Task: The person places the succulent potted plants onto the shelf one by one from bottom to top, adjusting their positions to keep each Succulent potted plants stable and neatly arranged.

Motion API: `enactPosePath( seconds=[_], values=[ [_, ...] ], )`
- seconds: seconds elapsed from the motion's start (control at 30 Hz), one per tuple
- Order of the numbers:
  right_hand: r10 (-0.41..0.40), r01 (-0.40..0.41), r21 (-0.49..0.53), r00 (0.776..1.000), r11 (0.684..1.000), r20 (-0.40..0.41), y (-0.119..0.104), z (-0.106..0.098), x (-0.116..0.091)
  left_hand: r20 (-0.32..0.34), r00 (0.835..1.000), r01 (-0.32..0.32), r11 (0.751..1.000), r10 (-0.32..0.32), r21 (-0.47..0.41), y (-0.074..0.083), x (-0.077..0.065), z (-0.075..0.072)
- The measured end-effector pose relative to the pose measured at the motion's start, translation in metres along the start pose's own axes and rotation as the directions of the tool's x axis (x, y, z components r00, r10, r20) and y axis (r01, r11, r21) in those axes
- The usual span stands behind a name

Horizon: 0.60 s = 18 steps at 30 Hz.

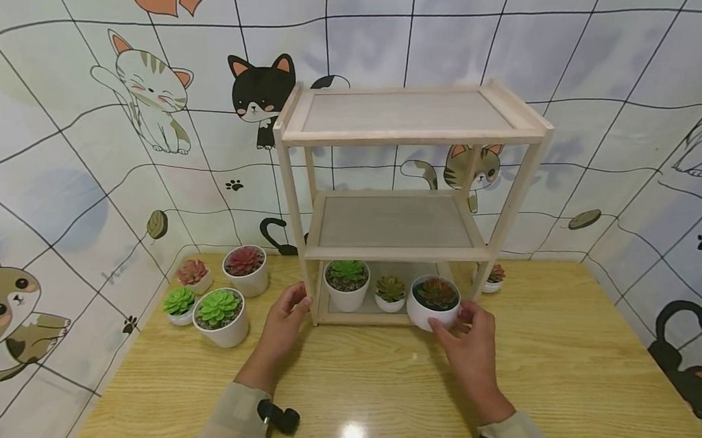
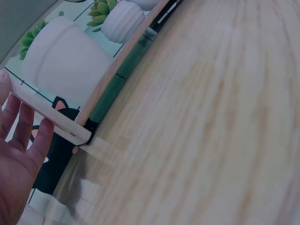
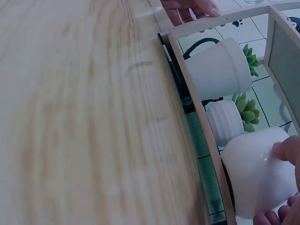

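A three-tier wooden shelf (image 1: 394,252) stands on the table. My left hand (image 1: 284,317) holds its front left leg, thumb on one side and fingers on the other, as the left wrist view (image 2: 21,145) also shows. With thumb and fingers my right hand (image 1: 471,345) grips a round white pot with a reddish succulent (image 1: 433,308) at the right of the bottom tier. In the right wrist view this pot (image 3: 258,173) is slightly tilted over the front rail. Beside it on that tier are a small potted succulent (image 1: 390,293) and a larger white pot with a green succulent (image 1: 347,287).
Left of the shelf stand a large red potted succulent (image 1: 246,270), a small red one (image 1: 194,275), a small green one (image 1: 180,304) and a large green one (image 1: 222,315). Another small red one (image 1: 494,278) sits behind the right leg. Cat-patterned walls enclose the table (image 1: 561,373).
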State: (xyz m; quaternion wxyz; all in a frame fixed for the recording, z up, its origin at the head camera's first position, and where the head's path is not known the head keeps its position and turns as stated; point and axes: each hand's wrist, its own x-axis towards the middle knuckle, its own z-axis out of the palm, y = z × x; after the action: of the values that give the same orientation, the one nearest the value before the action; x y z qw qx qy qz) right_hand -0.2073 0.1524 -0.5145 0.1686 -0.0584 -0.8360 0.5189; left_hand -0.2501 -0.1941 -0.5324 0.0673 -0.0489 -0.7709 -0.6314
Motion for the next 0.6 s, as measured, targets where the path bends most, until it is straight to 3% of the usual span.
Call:
enactPosePath(
  seconds=[0.23, 0.6],
  values=[
    [-0.041, 0.039, -0.062, 0.999, 0.997, -0.027, -0.0002, -0.0004, 0.0018, -0.013, 1.0, 0.003, 1.0, -0.003, 0.006, 0.0019, -0.0005, 0.001],
    [0.024, -0.023, -0.08, 1.0, 0.997, 0.015, 0.0082, -0.0034, 0.0089, -0.014, 1.0, -0.002, 1.0, 0.002, 0.001, 0.0021, 0.0, 0.0015]
  ],
)
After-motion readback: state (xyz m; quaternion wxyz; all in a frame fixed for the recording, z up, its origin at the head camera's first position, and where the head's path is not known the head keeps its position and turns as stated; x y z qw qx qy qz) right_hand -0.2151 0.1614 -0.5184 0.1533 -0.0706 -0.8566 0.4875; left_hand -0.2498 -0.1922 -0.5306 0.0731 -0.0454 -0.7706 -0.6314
